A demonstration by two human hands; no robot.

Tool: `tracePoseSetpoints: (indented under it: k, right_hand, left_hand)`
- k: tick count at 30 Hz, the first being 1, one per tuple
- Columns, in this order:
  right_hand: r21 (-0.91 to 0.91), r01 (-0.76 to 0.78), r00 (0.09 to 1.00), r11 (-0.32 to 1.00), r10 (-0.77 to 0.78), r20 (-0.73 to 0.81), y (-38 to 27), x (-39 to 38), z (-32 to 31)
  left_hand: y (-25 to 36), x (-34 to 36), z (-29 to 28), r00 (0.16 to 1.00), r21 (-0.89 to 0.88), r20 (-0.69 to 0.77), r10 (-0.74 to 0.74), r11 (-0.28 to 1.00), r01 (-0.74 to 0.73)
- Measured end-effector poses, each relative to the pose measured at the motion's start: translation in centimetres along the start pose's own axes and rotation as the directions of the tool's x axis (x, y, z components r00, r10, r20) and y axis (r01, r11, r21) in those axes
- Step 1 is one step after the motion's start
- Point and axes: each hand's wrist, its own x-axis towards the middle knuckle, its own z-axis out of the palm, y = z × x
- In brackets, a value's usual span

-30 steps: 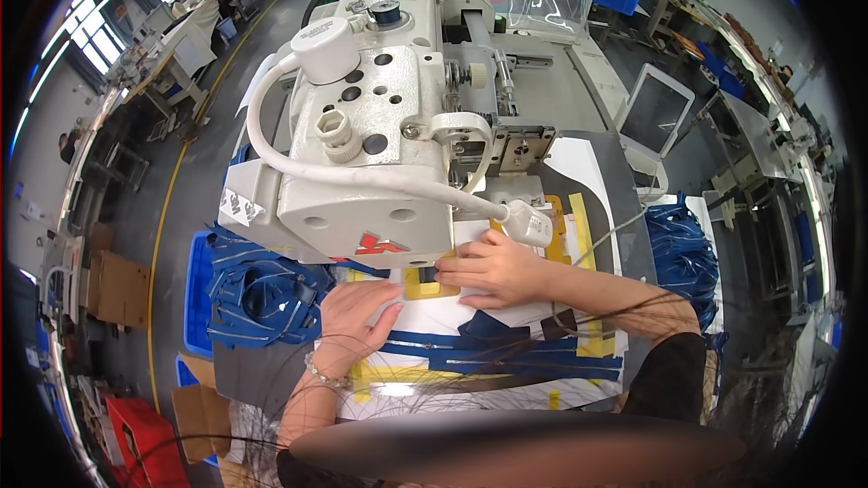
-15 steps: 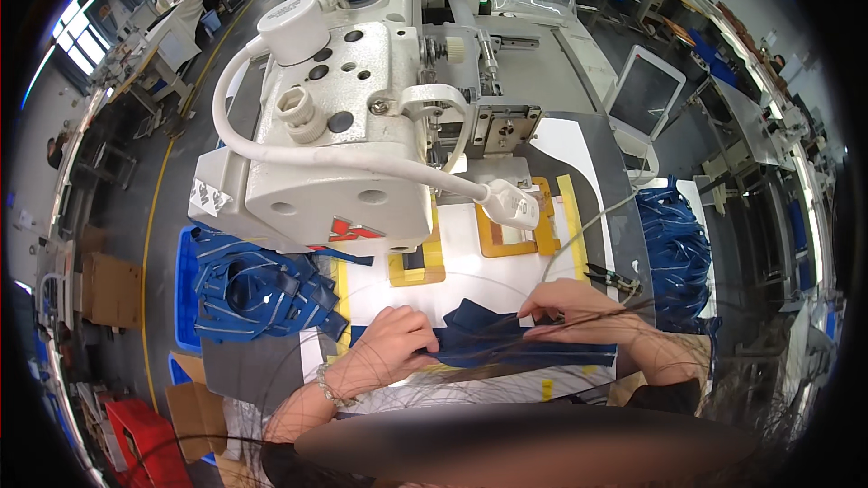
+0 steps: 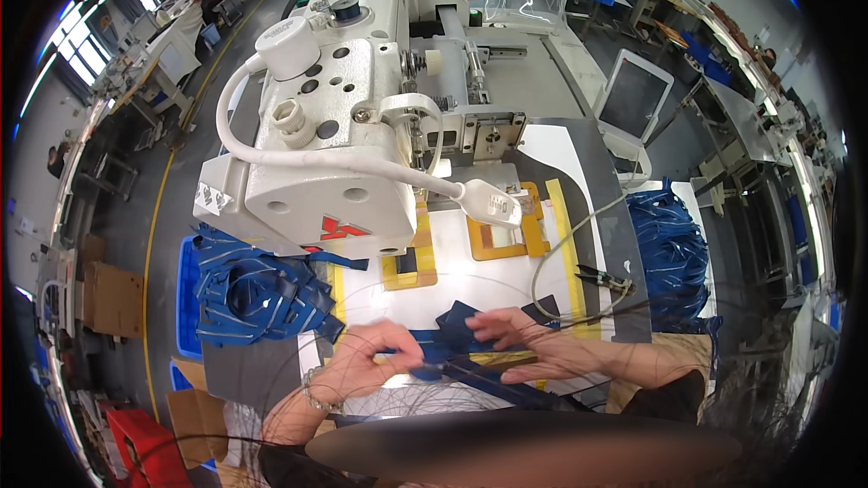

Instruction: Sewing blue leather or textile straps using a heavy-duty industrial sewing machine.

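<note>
Dark blue fabric pieces lie in front of me on the white sewing plate (image 3: 362,307). My left hand (image 3: 362,360) is closed, thumb and forefinger pinching the end of a dark blue fabric strip (image 3: 497,385) that slants down to the right. My right hand (image 3: 533,343) is open above the strip, fingers stretched and thumb apart; its fingertips are close to a small folded blue fabric piece (image 3: 457,318). Loose hair crosses the view, and the strip's near end is partly hidden by a dark shape at the lower edge.
A white sewing machine head (image 3: 334,190) with a cable stands over the plate, behind two yellow-edged frames (image 3: 493,248). A heap of blue strips (image 3: 262,294) lies left, another blue bundle (image 3: 669,248) right. Black-handled thread snips (image 3: 597,276) lie beyond my right hand.
The strip was flat between both hands; now it slants toward me from my left hand. My right hand has let go and spread its fingers. The view has shifted slightly.
</note>
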Motion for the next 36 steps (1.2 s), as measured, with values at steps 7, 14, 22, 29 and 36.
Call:
tracePoseSetpoints:
  k: [7,14,22,29,36]
  right_hand:
    - [0.326,-0.38,0.811,0.866,0.142,0.568,0.4,1.1,1.6]
    - [-0.131,-0.292,0.954,0.948,0.278,-0.113,-5.9,-1.4,-4.0]
    - [-0.43,-0.215,0.962,0.877,0.114,-0.247,-2.4,4.3,-10.3]
    - [-0.528,-0.093,0.977,0.844,-0.024,-0.211,1.0,5.4,-12.0]
    - [-0.561,-0.218,0.974,0.799,0.139,-0.18,-1.4,6.5,-11.8]
  left_hand:
    - [1.6,0.8,0.7,0.939,0.536,0.299,0.169,0.785,-0.311]
    - [-0.4,3.1,-0.4,0.924,0.845,0.087,0.371,0.463,-0.266]
    - [-2.6,5.3,-1.2,0.854,0.885,0.377,0.358,-0.411,-0.218]
    - [-3.6,3.3,0.2,0.883,0.88,0.374,0.283,-0.408,-0.243]
    - [-4.4,3.6,-0.1,0.914,0.867,0.308,0.264,-0.474,-0.155]
